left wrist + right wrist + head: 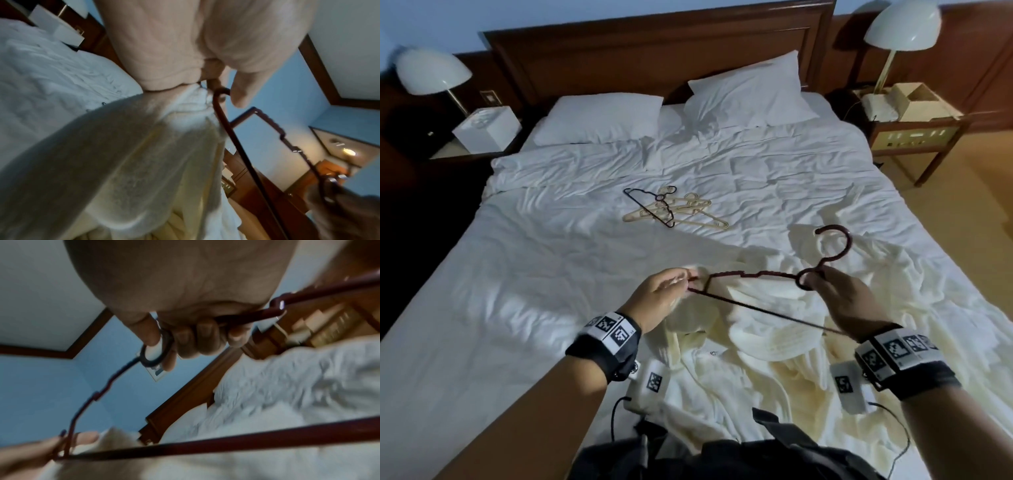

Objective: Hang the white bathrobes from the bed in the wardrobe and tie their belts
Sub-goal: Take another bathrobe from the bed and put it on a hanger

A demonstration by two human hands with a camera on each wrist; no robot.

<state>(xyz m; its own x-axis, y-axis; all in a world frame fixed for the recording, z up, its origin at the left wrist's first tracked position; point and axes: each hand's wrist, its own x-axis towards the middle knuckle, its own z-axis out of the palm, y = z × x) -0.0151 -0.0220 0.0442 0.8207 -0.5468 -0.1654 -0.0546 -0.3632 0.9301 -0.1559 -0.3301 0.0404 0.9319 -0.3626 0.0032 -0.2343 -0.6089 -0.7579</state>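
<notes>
two hands at work over a rumpled white bed (551, 274): left hand (659, 298) pinched round the shoulder tip of a dark red hanger (753, 274) together with a fold of white bathrobe (756, 346), right hand (840, 301) clenched on the same hanger at the ring below its hook, thumb through the ring in the right wrist view. hanger held above the mattress, hook pointing toward the headboard (654, 54), bottom bar slanting down toward the right wrist. in the left wrist view, robe cloth (144, 154) bunched under the fingers (242, 84) and draped down from the hanger end (221, 97); in the right wrist view, fingers (197, 340) curled on the red frame (236, 443). bathrobes heaped cream-white on the near right part of the bed, directly beneath the hanger; number of robes in the heap not clear from the folds. farther up the bed, one loose pile of spare hangers (674, 209), one black among several beige, exact count unclear where overlapped. two white pillows (599, 116) against the headboard. two bedside tables, each with one white dome lamp (431, 70); one white box (486, 128) on the left table, one open cardboard box (917, 99) on the right, contents hidden. marker bands on both wrists, cables trailing over the robe heap
</notes>
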